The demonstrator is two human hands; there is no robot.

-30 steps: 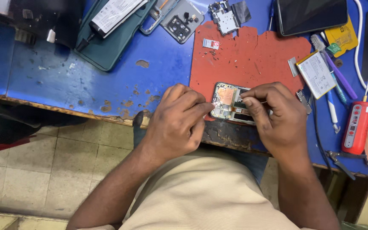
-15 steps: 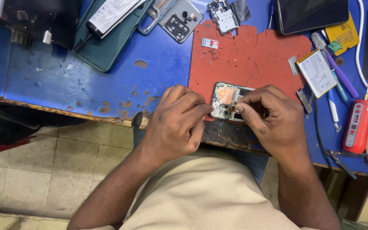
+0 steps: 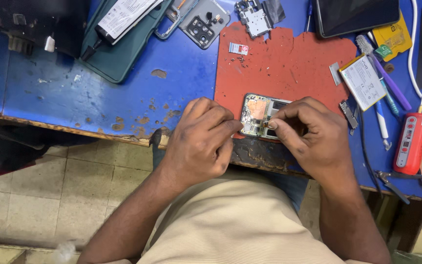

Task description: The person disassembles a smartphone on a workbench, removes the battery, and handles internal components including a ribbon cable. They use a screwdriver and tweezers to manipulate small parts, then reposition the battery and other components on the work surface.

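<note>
Closest to the camera is the person's tan shirt (image 3: 230, 230), with both arms reaching up from it to the edge of a blue table (image 3: 74, 98).

The left hand (image 3: 201, 142) is curled, with its fingers (image 3: 223, 128) bunched close together. Their tips press on the left edge of an opened phone (image 3: 260, 115). The right hand (image 3: 313, 137) is curled too. Its thumb and first finger are pinched tight together over the lower right part of the phone. Whether a small part is held between them, I cannot tell.

The phone lies right between the two hands, at the near edge of a red mat (image 3: 289, 63). Its back is off, so its inside shows, with an orange-brown patch near the top.

Just to the right of the right hand's fingers lies a small grey metal piece (image 3: 348, 115). Farther right are a white battery (image 3: 363, 80), a purple brush (image 3: 387, 73) and a red tool (image 3: 410, 142) with a thin metal tip.

Beyond the fingers, on the far part of the mat, sits a tiny card tray (image 3: 238, 48). Past the mat lie a grey phone back cover (image 3: 202, 22), a small circuit board (image 3: 254, 17) and a dark tablet (image 3: 355, 14). Far to the left of the left hand's fingers is a green case (image 3: 118, 58) with a white and black tube (image 3: 120, 19) on it.
</note>
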